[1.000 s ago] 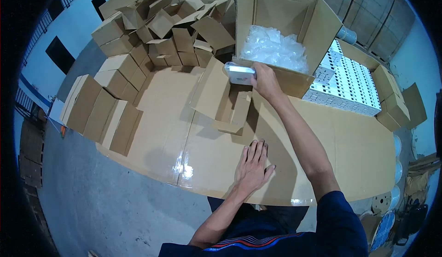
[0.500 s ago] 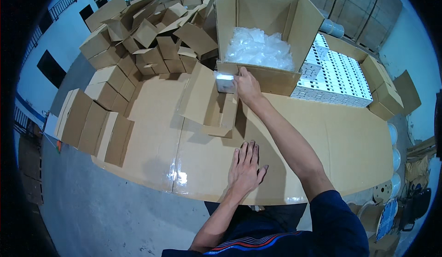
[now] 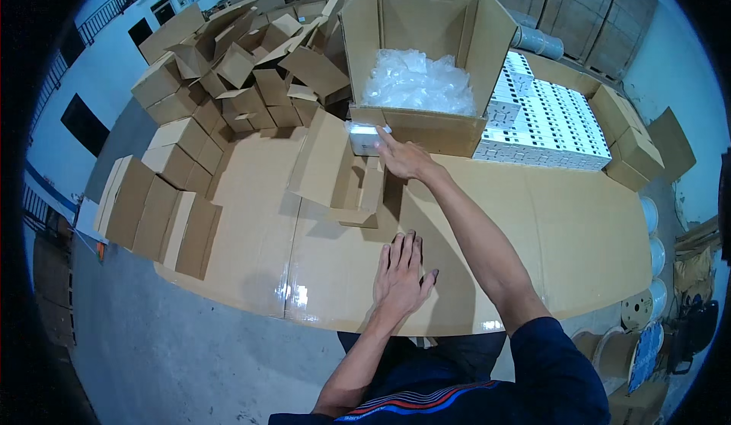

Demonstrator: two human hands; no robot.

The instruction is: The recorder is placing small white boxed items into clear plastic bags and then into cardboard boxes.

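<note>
Here, right hand [image 3: 405, 159] grasping a small clear packet [image 3: 364, 137] over open small carton [image 3: 339, 172], left hand [image 3: 401, 276] released, flat on table [image 3: 579, 235]

Plain brown on the big open carton [image 3: 426, 117], on the small open box [image 3: 335, 174], on the heap of little boxes [image 3: 228, 82] and on the cardboard-covered table [image 3: 548, 242]. Clear, whitish sheen on the plastic bags [image 3: 419, 82] inside the carton. White with small dark markings across the rows of packs [image 3: 548, 128]. White-grey on the small packet [image 3: 364, 137]. Dark navy on the sleeve [image 3: 556, 364], with red and blue stripes on the shirt front [image 3: 426, 406]. Grey on the floor [image 3: 190, 364].
</note>
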